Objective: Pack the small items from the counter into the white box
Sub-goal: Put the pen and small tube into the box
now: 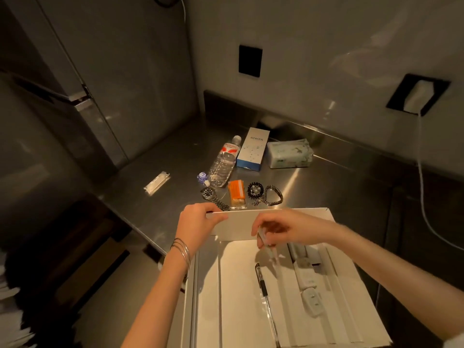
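Dim light is falling across a steel counter backed by a metal wall, and the white box is sitting open at its near edge. Inside the box a pen is already lying beside a white strip-shaped gadget (what it is, I cannot tell). The left hand is pinching the raised far flap of the box, holding it steady. The right hand is closed around a slim clear item, lowering it over the box's middle. Packing looks roughly begun, not near finished: a watch, an orange packet, a bracelet, a round trinket, a water bottle, a blue-and-white carton, a tissue pack and a small wrapped piece are waiting on the counter.
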